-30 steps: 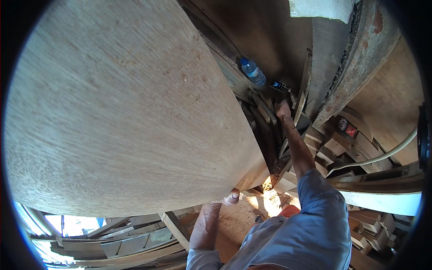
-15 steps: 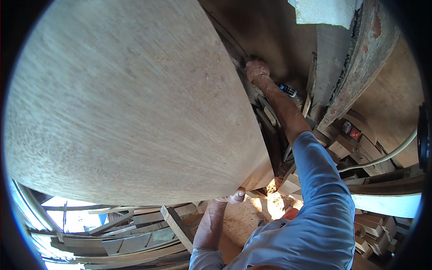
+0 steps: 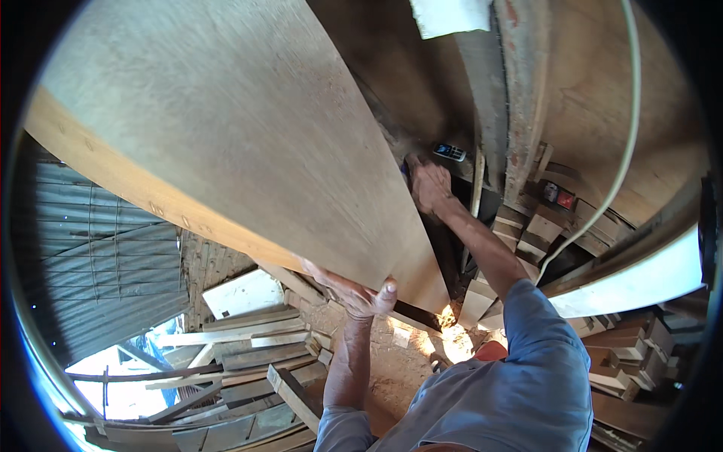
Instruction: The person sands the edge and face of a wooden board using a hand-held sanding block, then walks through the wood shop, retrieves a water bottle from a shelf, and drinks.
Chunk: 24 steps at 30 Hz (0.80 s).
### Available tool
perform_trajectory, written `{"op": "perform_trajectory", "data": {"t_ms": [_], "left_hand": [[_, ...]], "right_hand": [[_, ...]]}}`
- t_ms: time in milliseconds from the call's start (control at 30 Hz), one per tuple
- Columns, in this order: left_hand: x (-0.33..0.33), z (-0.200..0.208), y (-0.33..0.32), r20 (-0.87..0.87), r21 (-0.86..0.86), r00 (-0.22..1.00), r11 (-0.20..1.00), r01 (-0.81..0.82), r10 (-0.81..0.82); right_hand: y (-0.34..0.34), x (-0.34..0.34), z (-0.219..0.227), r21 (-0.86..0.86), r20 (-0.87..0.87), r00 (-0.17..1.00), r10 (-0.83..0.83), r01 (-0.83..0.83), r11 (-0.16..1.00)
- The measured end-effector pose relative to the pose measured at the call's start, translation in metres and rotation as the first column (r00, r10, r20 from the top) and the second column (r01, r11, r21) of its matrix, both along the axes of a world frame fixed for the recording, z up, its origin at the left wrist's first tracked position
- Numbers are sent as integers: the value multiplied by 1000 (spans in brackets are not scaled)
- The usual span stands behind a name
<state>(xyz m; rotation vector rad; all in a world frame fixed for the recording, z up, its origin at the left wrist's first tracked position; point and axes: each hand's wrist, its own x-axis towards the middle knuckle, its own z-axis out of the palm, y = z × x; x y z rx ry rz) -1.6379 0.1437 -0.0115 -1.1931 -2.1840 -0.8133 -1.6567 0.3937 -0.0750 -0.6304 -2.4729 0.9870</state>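
Observation:
A large, pale wooden panel (image 3: 271,151) fills the upper left, tilted so that its thick yellowish edge (image 3: 173,218) shows. My left hand (image 3: 354,294) holds this near edge, its fingers stretched along it and the thumb raised at the panel's face. Across the panel, my right hand (image 3: 431,187) is closed beside the far edge. A small dark bit shows at its fingertips, too hidden to name. Just beyond that hand, a small keypad phone (image 3: 449,152) lies on a brown surface.
Wooden boards and offcuts (image 3: 256,354) lie in a heap at the lower left, below corrugated metal sheeting (image 3: 113,241). A pale cable (image 3: 629,135) hangs down on the right. Wood blocks (image 3: 625,354) are stacked at the lower right. A small red packet (image 3: 563,199) sits among wood pieces.
The panel has tilted, bringing its thick near edge into view. My left hand's fingers now stretch along that edge. My right hand has come nearer, along the far edge. The view has shifted.

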Motion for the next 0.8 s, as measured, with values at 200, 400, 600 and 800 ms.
{"op": "perform_trajectory", "data": {"t_ms": [200,400,600,800], "left_hand": [[4,39,34,-55,193,994,976,99,-89],[8,53,32,-143,200,981,966,161,-134],[30,60,-11,148,54,954,965,255,-260],[136,43,-121,636,302,370,659,688,-678]], "right_hand": [[-23,113,8,-42,-142,980,-139,135,990],[-54,227,61,-45,-238,967,-90,82,996],[-134,290,134,121,-450,891,61,-6,993],[-243,302,184,146,-585,761,282,-242,959]]}}
